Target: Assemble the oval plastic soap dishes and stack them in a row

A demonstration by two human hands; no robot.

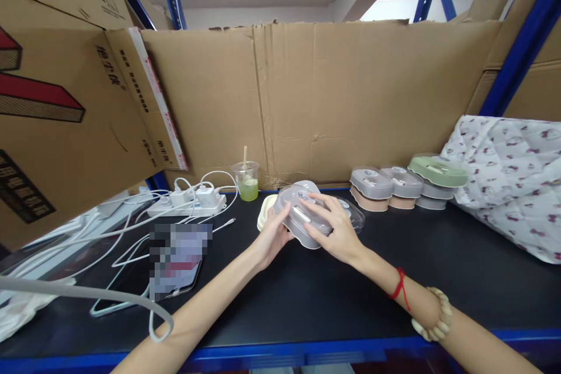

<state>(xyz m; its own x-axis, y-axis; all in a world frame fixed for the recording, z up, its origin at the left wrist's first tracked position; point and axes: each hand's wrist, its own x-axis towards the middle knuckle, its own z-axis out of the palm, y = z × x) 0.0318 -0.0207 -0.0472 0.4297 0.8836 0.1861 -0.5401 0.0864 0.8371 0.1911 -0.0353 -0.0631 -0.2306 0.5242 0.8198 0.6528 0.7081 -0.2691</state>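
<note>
Curved cable (pixel 87 291), wavy-edged plastic container (pixel 297 217)

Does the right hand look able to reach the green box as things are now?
Probably yes: the green box tops its stack, with nothing seen in front. However, the right hand is now on a grey box.

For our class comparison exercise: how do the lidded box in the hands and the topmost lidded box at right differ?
Colour: the held box is grey; the topmost box is green. Support: the held box is between the left hand and right hand; the topmost box rests on stacked boxes. Visibility: fingers partly cover the held box, not the topmost box. Both look transparent on top.
</note>
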